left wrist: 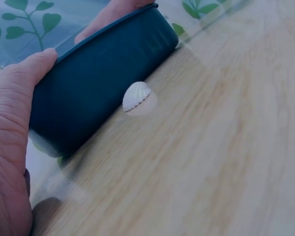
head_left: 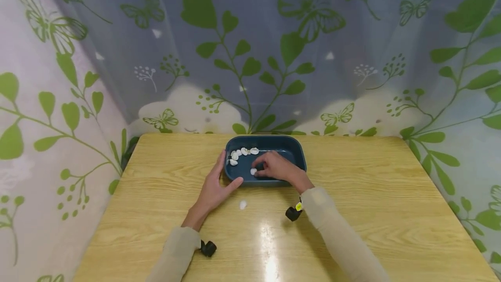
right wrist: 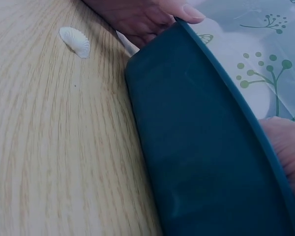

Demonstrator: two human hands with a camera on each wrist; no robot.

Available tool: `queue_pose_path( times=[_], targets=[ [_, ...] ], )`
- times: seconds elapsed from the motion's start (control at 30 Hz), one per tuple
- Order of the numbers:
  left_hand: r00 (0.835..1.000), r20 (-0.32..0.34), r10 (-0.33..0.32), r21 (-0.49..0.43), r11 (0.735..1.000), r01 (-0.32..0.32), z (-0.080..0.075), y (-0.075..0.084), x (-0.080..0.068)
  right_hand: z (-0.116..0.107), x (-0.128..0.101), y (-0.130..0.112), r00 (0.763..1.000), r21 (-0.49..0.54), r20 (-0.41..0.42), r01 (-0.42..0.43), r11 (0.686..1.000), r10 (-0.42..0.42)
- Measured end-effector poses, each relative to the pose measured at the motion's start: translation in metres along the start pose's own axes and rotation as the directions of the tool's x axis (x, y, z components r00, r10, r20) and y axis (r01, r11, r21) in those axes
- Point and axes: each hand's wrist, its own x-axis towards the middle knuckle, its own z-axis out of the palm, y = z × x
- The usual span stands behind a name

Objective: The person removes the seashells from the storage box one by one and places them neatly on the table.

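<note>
A dark blue rectangular tray (head_left: 266, 182) stands on the wooden table. My left hand (head_left: 213, 188) holds its front left corner, with the thumb over the front rim and the fingers along the left side. Inside the tray, my right hand (head_left: 275, 166) pinches a small white seashell (head_left: 253, 171) near the floor. The tray wall hides those fingertips in both wrist views. Several white seashells (head_left: 244, 151) form a bent row along the tray's back and left. In front of the tray, a ribbed white seashell (left wrist: 136, 96) lies on the table.
The wooden table (head_left: 372, 212) reaches back to a curtain (head_left: 250, 55) printed with green leaves and butterflies, which also hangs at both sides. Small black cameras (head_left: 208, 248) are worn at the wrists.
</note>
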Motion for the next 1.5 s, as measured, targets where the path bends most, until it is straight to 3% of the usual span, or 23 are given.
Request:
queue_pose_path(
  times=[0.23, 0.8, 1.5],
  targets=[
    [1.000, 0.009, -0.002, -0.010, 1.000, 0.002, 0.000, 0.001, -0.001, 0.003, 0.001, 0.001, 1.000, 0.015, -0.004, -0.007, 1.000, 0.007],
    [1.000, 0.001, 0.005, -0.008, 1.000, -0.005, 0.001, 0.004, -0.001, 0.006, 0.005, -0.003, 0.996, -0.091, 0.006, -0.090, 0.992, 0.091],
    [1.000, -0.003, -0.009, 0.006, 1.000, 0.009, -0.002, 0.001, 0.000, 0.004, 0.010, -0.003, 0.994, -0.090, 0.007, -0.110, 0.990, 0.111]
  ],
)
